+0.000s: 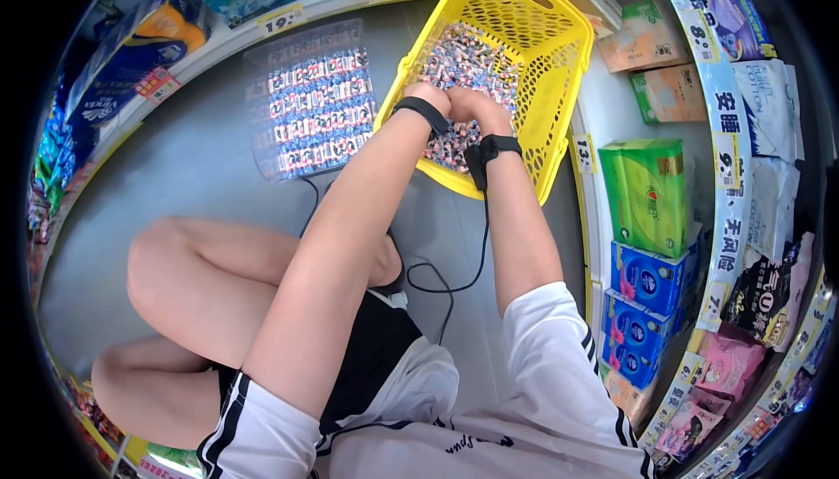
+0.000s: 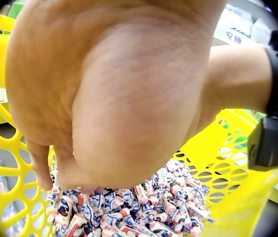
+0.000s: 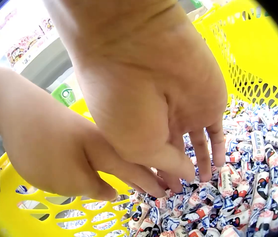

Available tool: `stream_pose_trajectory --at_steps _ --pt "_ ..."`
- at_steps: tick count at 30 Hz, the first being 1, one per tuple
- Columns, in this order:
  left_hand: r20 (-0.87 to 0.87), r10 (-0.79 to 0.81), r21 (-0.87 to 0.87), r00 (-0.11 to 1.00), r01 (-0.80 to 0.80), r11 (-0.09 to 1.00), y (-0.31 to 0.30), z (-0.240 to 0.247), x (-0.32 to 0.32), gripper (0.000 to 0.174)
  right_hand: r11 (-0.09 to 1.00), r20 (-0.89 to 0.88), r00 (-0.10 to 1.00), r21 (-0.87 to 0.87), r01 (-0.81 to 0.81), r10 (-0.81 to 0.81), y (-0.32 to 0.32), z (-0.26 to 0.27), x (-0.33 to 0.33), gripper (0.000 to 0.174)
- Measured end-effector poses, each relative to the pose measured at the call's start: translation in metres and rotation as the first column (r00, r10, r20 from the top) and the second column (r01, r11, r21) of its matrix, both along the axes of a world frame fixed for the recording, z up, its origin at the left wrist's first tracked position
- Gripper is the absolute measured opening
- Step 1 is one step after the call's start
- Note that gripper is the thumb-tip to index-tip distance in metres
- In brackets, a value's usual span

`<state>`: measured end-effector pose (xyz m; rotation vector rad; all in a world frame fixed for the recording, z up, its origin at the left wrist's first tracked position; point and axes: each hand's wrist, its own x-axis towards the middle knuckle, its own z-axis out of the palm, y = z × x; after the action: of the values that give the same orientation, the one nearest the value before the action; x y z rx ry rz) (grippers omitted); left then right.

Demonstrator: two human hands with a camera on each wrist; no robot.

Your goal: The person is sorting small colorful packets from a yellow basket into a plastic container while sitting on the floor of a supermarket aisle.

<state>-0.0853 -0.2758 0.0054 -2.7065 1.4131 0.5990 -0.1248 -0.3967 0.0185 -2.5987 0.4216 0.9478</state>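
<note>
Both hands reach down into a yellow plastic basket [image 1: 559,86] that holds a heap of wrapped candies [image 3: 228,197] in white, blue and red paper. The right hand [image 3: 154,98] has its fingers pointing down, fairly straight, with the fingertips at the candies. Beside it and partly behind it, the left hand [image 3: 55,143] also stretches its fingers to the candies, near the basket's perforated wall. In the left wrist view the back part of the left hand [image 2: 114,98] fills the middle and hides most of its fingers. In the head view the hands meet over the heap.
A clear plastic tray [image 1: 253,142] with rows of the same candies lies on the grey floor [image 1: 201,173] left of the basket. Shelves with tissue packs [image 1: 647,195] stand close on the right and at the back. A black cable [image 1: 487,234] trails from the right wrist.
</note>
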Motion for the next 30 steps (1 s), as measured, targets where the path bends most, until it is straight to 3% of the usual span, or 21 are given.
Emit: stream_pose_trajectory --at_steps 1,6,8,11,14,15,16,17,18,20,24,26,30 --pt "0.031 0.018 -0.021 0.999 -0.017 1.000 0.000 -0.001 -0.001 0.026 0.998 -0.029 0.998 0.005 0.064 -0.063 0.004 -0.004 0.002 0.033" --pt "0.031 0.036 -0.049 0.999 -0.035 0.998 0.001 0.000 -0.001 0.024 0.998 -0.068 0.997 0.033 0.049 -0.047 -0.003 -0.010 0.006 0.033" --pt "0.024 0.042 -0.063 0.999 -0.041 0.997 0.001 -0.002 0.000 0.024 0.998 -0.042 0.998 0.051 -0.046 0.048 -0.003 -0.008 0.007 0.033" --pt "0.004 -0.007 -0.017 1.000 0.007 1.000 0.000 -0.004 0.002 0.027 0.996 0.038 0.997 0.059 -0.070 0.068 -0.010 -0.024 0.005 0.028" --pt "-0.010 0.084 -0.091 0.996 -0.084 0.992 -0.002 -0.030 0.004 0.033 0.998 0.034 0.999 0.066 0.000 -0.002 -0.009 -0.020 0.003 0.030" --pt "0.096 0.007 -0.222 0.995 0.015 0.975 -0.003 -0.067 0.008 0.036 0.998 0.036 0.999 0.065 -0.003 0.001 -0.010 -0.022 0.004 0.030" --pt "0.210 -0.054 -0.337 0.976 0.124 0.933 0.000 -0.067 0.010 0.040 0.996 0.027 1.000 0.085 0.001 -0.003 -0.015 -0.026 0.005 0.030" --pt "0.183 0.015 -0.383 0.983 0.057 0.922 0.000 -0.068 0.007 0.044 0.995 0.014 1.000 0.104 0.009 -0.010 -0.019 -0.030 0.005 0.031" --pt "0.182 0.015 -0.385 0.983 0.057 0.921 -0.001 -0.047 0.006 0.044 0.995 0.014 1.000 0.102 0.009 -0.010 -0.017 -0.018 0.003 0.031" --pt "-0.037 -0.045 0.021 0.998 0.046 0.999 -0.004 -0.007 0.005 0.044 0.997 -0.072 0.997 0.081 -0.004 0.009 -0.007 0.021 -0.002 0.034" --pt "-0.205 0.071 -0.022 0.976 -0.077 0.997 0.003 0.030 0.001 0.041 0.987 0.014 1.000 0.160 -0.014 0.011 -0.024 0.014 -0.013 0.039" --pt "-0.159 -0.129 -0.105 0.979 0.113 0.988 0.008 0.040 0.000 0.035 0.987 0.016 1.000 0.159 -0.012 0.009 -0.027 0.021 -0.017 0.044" --pt "-0.154 -0.163 -0.172 0.975 0.136 0.976 0.015 0.067 0.000 0.025 0.979 0.107 0.991 0.196 0.055 -0.077 -0.020 0.045 -0.027 0.041"
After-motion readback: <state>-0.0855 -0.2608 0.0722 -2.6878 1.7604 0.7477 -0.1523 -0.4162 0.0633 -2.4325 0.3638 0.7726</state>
